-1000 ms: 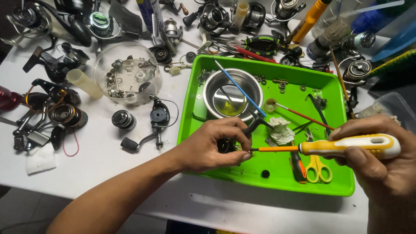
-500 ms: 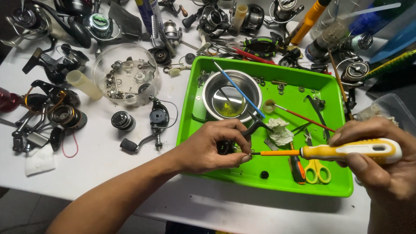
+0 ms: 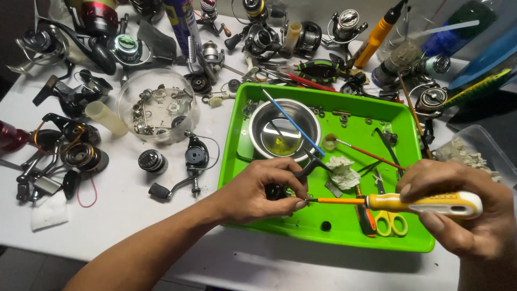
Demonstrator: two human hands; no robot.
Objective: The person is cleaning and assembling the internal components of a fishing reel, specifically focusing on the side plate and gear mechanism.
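**Screwdriver held to a small black part over the green tray**

Hardly anything has been moved since the earlier pictures: both hands are kept in the same spot over the tray, and the screwdriver has only been shifted a tiny bit.

A small black reel part (image 3: pixel 280 188) is gripped by the left hand (image 3: pixel 258 191), with the fingers curled tight around it. Most of the part is hidden by the fingers, but a thin black arm of it can be seen poking up toward the bowl. The screwdriver (image 3: pixel 398 202) is held flat by the right hand (image 3: pixel 466 215), whose fingers are closed around the yellow and white handle. Its orange shaft is pointed to the left, and the tip is pressed against the part by the left fingertips.

All of this is done low over the near side of the green tray (image 3: pixel 377 245). Inside the tray, a metal bowl (image 3: pixel 284 132) is set at the back, with a blue brush (image 3: pixel 291 121) leaned across it. A crumpled white tissue (image 3: pixel 343 171) is seen just beside the black part. Yellow scissors (image 3: pixel 390 221) are lain under the screwdriver.

On the white table (image 3: pixel 124 226) to the left, a clear bowl (image 3: pixel 158 112) full of little metal bits is placed, and a black crank handle (image 3: pixel 186 172) is left near the tray. Many fishing reels are piled along the far edge.
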